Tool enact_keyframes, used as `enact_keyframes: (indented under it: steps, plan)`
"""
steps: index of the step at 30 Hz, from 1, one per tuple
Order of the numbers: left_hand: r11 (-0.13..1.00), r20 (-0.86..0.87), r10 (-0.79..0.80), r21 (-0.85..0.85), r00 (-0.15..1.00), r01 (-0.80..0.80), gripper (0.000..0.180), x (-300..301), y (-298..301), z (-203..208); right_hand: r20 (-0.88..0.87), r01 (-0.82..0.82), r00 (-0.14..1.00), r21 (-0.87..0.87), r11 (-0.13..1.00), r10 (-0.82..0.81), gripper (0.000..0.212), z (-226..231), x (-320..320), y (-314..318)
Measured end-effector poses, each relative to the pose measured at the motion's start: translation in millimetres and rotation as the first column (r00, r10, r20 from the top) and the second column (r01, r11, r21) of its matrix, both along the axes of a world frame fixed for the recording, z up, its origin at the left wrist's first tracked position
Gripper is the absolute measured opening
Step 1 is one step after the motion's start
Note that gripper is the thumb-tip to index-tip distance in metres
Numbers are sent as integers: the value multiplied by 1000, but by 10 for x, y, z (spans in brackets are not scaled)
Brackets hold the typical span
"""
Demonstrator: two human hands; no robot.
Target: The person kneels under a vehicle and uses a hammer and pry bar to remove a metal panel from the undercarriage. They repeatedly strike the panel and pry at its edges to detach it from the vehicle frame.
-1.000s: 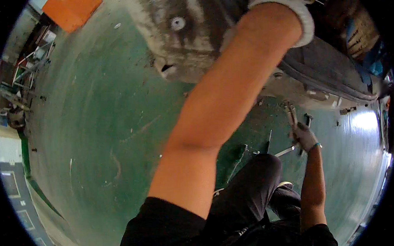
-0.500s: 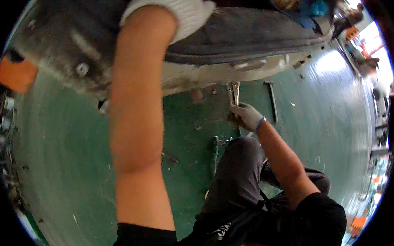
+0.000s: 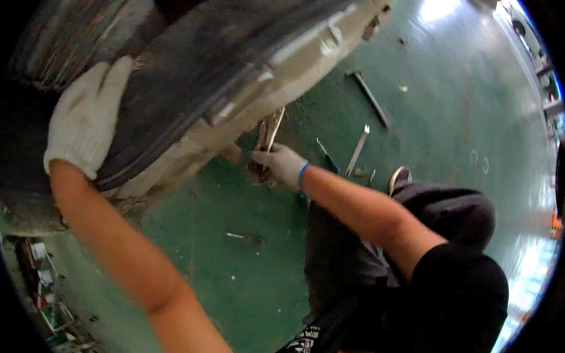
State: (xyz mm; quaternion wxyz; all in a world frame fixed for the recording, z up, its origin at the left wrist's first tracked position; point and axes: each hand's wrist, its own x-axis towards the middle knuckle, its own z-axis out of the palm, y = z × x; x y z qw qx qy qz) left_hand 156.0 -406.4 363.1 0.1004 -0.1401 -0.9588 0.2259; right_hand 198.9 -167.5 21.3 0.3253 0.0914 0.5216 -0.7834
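Note:
My left hand (image 3: 88, 117), in a white knit glove, rests with its fingers stretched out on the dark inner lining (image 3: 167, 91) of a vehicle body section. Below the pale, worn sill edge (image 3: 286, 83), my right hand (image 3: 283, 165), in a thin light glove with a blue cuff, is closed around a metal tool (image 3: 275, 129). It looks like long-handled pliers, its upper end close to the underside of the sill; blur and the hand hide part of it.
On the green floor (image 3: 259, 300) lie a hammer-like bar (image 3: 371, 102), a flat notched pry tool (image 3: 359, 148), a thin-shafted screwdriver (image 3: 327, 155) and another short screwdriver (image 3: 246, 238). My bent knees are close by. Metal racks and parts (image 3: 48, 286) stand at lower left.
The view has turned, so the vehicle section now slants across the upper left. My left hand now lies flat further left in the picture. My right hand still grips the pliers-like tool.

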Motion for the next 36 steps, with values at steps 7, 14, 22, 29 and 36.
enact_keyframes:
  steps: [7,14,22,29,36]
  plan:
    - [989,-66,83,124,994,-75,45,142,-282,-16,-26,-267,952,408,873,304,33,476,-61,1252]
    - [757,82,315,579,946,-302,61,55,327,158,-135,-178,971,153,972,199,25,-61,-87,339]
    - [725,142,308,605,941,-329,58,139,262,237,-61,-416,905,92,905,422,30,226,-326,188]
    - [677,217,250,657,944,-331,58,3,195,150,-100,-277,955,17,961,278,30,-49,-241,265]
    - [769,102,286,569,953,-292,54,26,21,271,-106,-203,971,120,972,216,27,52,-65,358]
